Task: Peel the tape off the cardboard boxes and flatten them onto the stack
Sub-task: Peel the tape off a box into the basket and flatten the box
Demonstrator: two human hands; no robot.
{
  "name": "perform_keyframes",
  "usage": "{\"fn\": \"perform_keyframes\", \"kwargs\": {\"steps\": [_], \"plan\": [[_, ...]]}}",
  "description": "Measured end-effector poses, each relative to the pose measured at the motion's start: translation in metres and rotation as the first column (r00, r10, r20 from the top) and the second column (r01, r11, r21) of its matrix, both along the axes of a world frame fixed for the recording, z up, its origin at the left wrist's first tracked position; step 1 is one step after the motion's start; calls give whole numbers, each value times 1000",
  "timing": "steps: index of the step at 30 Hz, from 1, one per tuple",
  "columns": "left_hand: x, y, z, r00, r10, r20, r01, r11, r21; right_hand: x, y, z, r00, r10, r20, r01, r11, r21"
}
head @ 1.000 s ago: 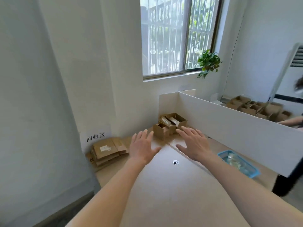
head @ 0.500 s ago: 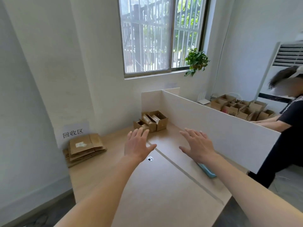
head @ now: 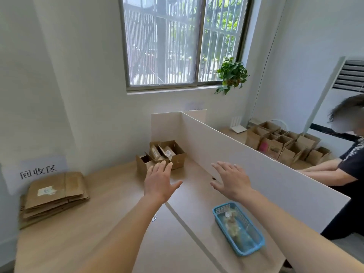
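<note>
Above the table (head: 110, 223) we hold both hands flat with fingers spread, each grip apart and empty: left hand (head: 158, 183), right hand (head: 230, 181). Just beyond the left fingertips sit the open cardboard boxes (head: 163, 154). Far left of that grip lies the flattened stack (head: 53, 198); a blue basket (head: 239, 228) sits below the right one.
</note>
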State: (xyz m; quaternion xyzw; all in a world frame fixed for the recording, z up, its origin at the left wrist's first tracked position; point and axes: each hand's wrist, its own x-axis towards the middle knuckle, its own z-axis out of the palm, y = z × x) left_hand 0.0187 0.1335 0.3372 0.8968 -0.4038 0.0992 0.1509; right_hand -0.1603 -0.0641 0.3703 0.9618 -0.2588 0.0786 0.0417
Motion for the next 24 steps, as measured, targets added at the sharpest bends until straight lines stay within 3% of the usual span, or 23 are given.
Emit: {"fn": "perform_keyframes", "kwargs": {"steps": [11, 18, 24], "plan": [[98, -104, -52, 990, 125, -71, -122, 992, 45, 127, -138, -49, 991, 134, -3, -133, 984, 120], [187, -199, -158, 946, 262, -189, -243, 963, 121, 245, -247, -170, 993, 117, 36, -121, 902, 414], [273, -301, -261, 893, 357, -276, -324, 933, 159, 353, -349, -281, 980, 196, -40, -156, 872, 465]]}}
